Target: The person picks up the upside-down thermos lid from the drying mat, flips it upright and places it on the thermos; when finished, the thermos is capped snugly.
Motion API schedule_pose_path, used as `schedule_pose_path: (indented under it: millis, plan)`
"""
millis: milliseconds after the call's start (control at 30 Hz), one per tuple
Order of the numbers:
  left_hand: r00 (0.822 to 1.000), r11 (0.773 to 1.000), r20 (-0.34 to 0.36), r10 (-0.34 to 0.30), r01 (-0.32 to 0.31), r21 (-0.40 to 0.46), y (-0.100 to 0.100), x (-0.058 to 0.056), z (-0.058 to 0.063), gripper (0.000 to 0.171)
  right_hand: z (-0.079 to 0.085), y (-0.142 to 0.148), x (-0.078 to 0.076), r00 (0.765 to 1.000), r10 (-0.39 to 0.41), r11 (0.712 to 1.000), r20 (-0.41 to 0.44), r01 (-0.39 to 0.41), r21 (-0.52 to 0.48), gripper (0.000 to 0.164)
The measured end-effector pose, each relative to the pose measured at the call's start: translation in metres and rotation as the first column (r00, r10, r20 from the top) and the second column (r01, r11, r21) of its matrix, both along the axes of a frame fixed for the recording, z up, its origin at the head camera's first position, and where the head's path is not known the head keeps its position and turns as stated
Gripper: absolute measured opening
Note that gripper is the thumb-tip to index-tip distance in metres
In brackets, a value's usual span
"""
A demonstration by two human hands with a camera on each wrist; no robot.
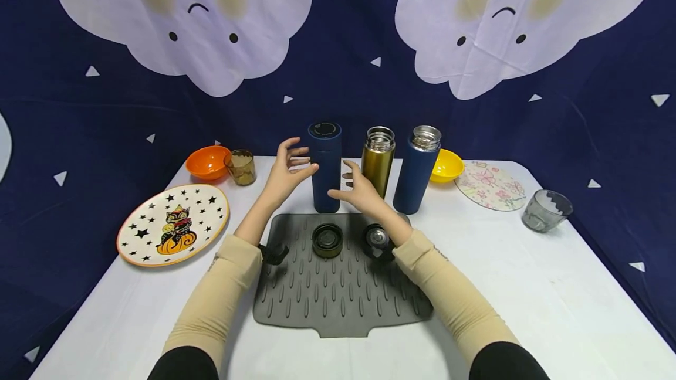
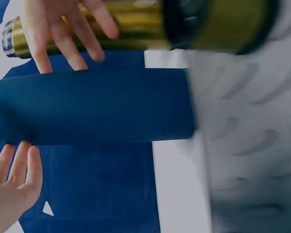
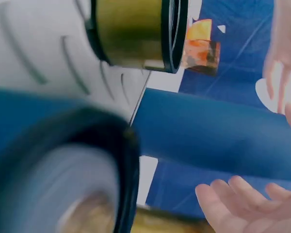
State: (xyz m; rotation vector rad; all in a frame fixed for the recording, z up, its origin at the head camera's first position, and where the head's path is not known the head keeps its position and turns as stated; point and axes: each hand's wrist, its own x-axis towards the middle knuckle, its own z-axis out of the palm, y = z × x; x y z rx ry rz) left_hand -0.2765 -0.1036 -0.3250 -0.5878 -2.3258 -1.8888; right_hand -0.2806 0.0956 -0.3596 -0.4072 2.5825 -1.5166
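A tall dark blue thermos [image 1: 326, 177] with its lid on stands upright behind the grey mat. My left hand [image 1: 289, 172] is at its left side and my right hand [image 1: 361, 192] at its right, fingers spread and loosely bent. In the head view both thumbs overlap the thermos's edges; whether they touch it I cannot tell. The left wrist view shows my left hand's fingertips [image 2: 24, 148] at the thermos's side. An opened gold thermos [image 1: 376, 175] and an opened blue thermos [image 1: 414, 177] stand to the right, steel necks showing.
On the grey drying mat [image 1: 343, 304] lie a gold lid [image 1: 327, 240] and a dark lid [image 1: 377, 240]. At left are a cat plate [image 1: 206, 207], an orange bowl [image 1: 207, 163] and an amber glass [image 1: 242, 168]; at right, a yellow bowl [image 1: 446, 166], a floral board [image 1: 491, 186] and a grey glass [image 1: 546, 211].
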Motion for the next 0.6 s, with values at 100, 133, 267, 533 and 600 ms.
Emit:
schedule_pose_path:
  millis: [100, 133, 267, 533, 600]
  plan:
    - [0.999, 0.999, 0.026, -0.021, 0.022, -0.041, -0.007, 0.004, -0.019, 0.067, -0.002, 0.015, 0.009, 1.0, 0.027, 1.0, 0.005, -0.027, -0.005, 0.077]
    - [0.999, 0.997, 0.033, -0.026, 0.028, -0.067, -0.009, 0.005, -0.025, 0.065, -0.004, 0.02, 0.012, 0.999, 0.035, 0.999, 0.007, -0.035, -0.003, 0.075]
    - [0.997, 0.979, 0.047, -0.066, 0.074, -0.19, -0.011, 0.015, -0.043, 0.057, -0.01, 0.041, 0.024, 0.999, 0.043, 0.999, 0.012, -0.043, 0.002, 0.066]
    - [0.978, 0.855, 0.001, -0.208, 0.182, -0.485, -0.009, 0.032, -0.059, 0.064, -0.019, 0.078, 0.047, 0.998, 0.044, 0.998, -0.046, -0.041, 0.057, 0.055]
    - [0.975, 0.816, -0.004, -0.222, 0.183, -0.548, -0.007, 0.034, -0.062, 0.069, -0.022, 0.087, 0.05, 0.996, 0.048, 0.997, -0.079, -0.043, 0.068, 0.054]
